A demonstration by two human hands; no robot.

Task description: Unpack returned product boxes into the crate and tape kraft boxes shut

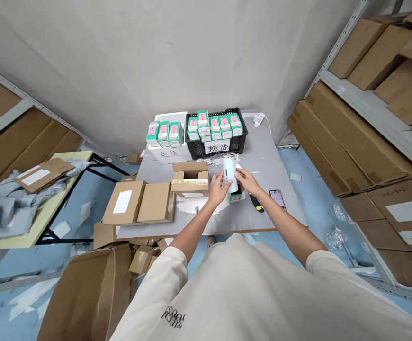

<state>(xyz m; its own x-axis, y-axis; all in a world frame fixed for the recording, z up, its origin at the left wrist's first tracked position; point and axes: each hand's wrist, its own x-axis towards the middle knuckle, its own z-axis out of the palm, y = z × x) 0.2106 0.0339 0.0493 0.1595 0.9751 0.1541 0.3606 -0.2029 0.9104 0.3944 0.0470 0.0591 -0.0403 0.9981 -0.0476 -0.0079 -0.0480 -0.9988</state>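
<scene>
A light blue tumbler (pixel 229 171) with dark lettering and a metal-coloured rim stands upright between my hands. My left hand (pixel 220 188) is closed round its left side, thumb across the front. On the other side my right hand (pixel 246 181) grips it with the fingertips; some of those fingers are hidden behind it. Directly below the tumbler is a small green box (pixel 235 197), open at the top, with the tumbler's lower end at its opening. Just left of my left hand sits an open cardboard carton (pixel 191 185).
Behind my hands, a black crate (pixel 242 142) and a white bin (pixel 170 154) hold several green-and-pink boxes. Two closed cartons (pixel 156 202) lie at the left. A phone (pixel 277 199) and a black-and-yellow tool (pixel 256 203) lie right. Shelves of cartons flank the table (pixel 280 166).
</scene>
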